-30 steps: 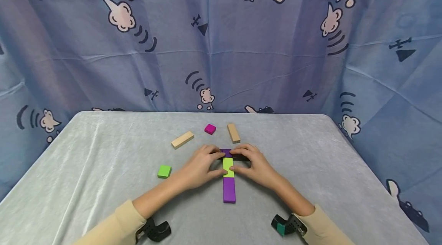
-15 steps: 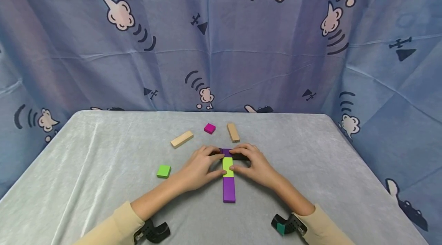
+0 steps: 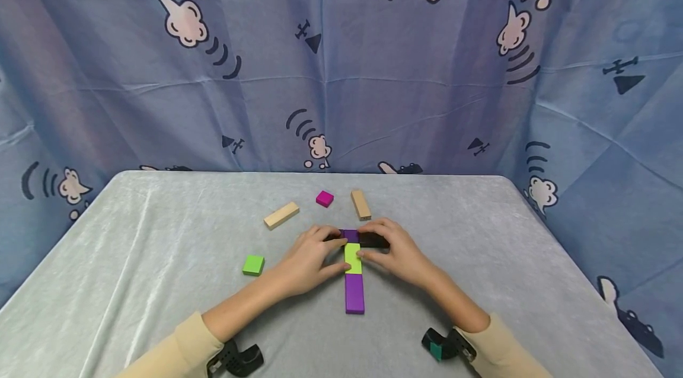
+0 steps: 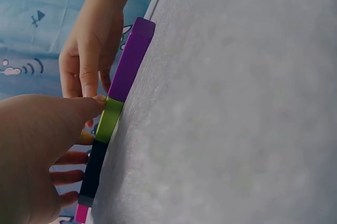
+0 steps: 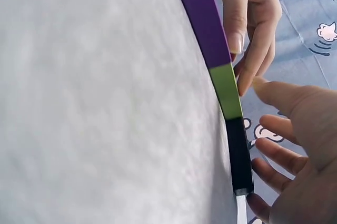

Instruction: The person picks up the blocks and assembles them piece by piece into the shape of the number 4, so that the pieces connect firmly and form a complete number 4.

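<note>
A row of flat blocks runs away from me mid-table in the head view: a purple block [image 3: 354,295] nearest, a lime-green block [image 3: 353,251] behind it, and a darker purple piece [image 3: 351,236] across the far end. Black block [image 3: 376,240] shows beside that end, partly under the right fingers. My left hand [image 3: 311,256] touches the lime block's left side with thumb and index finger, its other fingers by the far end. My right hand [image 3: 396,250] is at the right side, fingers loosely bent, thumb tip close to the lime block. Dark block [image 4: 93,167] also shows in the left wrist view.
A green square block [image 3: 253,265] lies left of the left hand. Farther back are a wooden block [image 3: 281,215], a magenta block [image 3: 324,199] and another wooden block [image 3: 360,205]. The grey cloth-covered table [image 3: 176,236] ends at a patterned blue curtain [image 3: 341,58].
My right hand has shifted slightly to the right, its index finger and thumb easing off the row. The left hand and the blocks stay in place.
</note>
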### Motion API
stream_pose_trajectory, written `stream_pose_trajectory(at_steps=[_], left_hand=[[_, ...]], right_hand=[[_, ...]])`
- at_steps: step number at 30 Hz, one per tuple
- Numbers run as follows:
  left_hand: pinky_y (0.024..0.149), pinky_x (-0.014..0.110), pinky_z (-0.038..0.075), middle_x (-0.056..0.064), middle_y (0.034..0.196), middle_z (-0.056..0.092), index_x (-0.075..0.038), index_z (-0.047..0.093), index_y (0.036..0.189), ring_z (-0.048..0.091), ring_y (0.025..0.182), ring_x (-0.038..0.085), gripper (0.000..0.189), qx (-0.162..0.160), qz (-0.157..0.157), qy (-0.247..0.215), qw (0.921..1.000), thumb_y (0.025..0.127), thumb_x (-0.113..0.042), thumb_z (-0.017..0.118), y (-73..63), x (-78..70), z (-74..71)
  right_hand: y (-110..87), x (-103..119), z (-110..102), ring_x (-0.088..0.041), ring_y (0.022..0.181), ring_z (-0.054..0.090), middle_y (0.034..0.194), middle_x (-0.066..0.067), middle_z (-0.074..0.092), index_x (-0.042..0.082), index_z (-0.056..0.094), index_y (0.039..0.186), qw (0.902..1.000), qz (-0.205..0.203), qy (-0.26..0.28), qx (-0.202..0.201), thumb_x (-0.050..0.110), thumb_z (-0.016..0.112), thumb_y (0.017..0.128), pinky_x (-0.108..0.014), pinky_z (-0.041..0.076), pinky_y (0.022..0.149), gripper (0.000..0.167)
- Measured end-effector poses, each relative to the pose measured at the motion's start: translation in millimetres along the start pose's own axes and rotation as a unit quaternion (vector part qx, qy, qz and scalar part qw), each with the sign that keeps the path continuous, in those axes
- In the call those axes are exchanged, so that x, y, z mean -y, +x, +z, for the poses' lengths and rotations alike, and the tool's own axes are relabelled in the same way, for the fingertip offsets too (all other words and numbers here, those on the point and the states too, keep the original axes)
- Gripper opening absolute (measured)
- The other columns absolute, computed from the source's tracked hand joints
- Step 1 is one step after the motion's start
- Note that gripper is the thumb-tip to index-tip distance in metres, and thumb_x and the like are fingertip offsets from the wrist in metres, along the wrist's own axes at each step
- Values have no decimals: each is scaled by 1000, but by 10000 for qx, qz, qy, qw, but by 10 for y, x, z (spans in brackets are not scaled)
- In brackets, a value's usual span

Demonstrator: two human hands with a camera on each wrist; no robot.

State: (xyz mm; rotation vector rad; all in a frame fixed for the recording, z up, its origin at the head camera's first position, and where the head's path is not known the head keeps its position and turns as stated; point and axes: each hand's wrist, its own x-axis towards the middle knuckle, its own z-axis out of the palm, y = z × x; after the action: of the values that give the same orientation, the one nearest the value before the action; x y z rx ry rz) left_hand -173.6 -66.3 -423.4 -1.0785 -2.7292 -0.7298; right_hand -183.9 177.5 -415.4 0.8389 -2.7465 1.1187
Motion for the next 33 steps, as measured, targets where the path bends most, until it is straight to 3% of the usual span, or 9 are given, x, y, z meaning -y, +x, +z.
stream_pose_trajectory(at_steps=[9,17,33], left_hand=[[108,53,49,15,140,63,-5,71,137,57,128,32,49,99,-87,-8,9999,100,-37,75,-2,-8,-2],[108,52,49,15,141,63,-5,70,137,57,128,32,49,101,-56,-24,9999,100,-37,75,3,-2,2],[110,51,47,16,141,64,-3,71,136,57,129,33,49,84,-73,-53,9999,100,-37,75,3,-1,-12]], right_hand=[[67,-15,-67,-41,125,61,133,-20,65,-1,69,133,9998,163,111,0,14,80,95,-61,50,104,42],[150,-35,-114,-37,112,63,128,-19,67,-2,69,132,9999,154,71,21,14,78,96,-52,54,91,40],[373,-130,-203,-39,113,63,131,-22,66,-3,68,134,9991,421,39,15,15,75,99,-56,56,93,40]])
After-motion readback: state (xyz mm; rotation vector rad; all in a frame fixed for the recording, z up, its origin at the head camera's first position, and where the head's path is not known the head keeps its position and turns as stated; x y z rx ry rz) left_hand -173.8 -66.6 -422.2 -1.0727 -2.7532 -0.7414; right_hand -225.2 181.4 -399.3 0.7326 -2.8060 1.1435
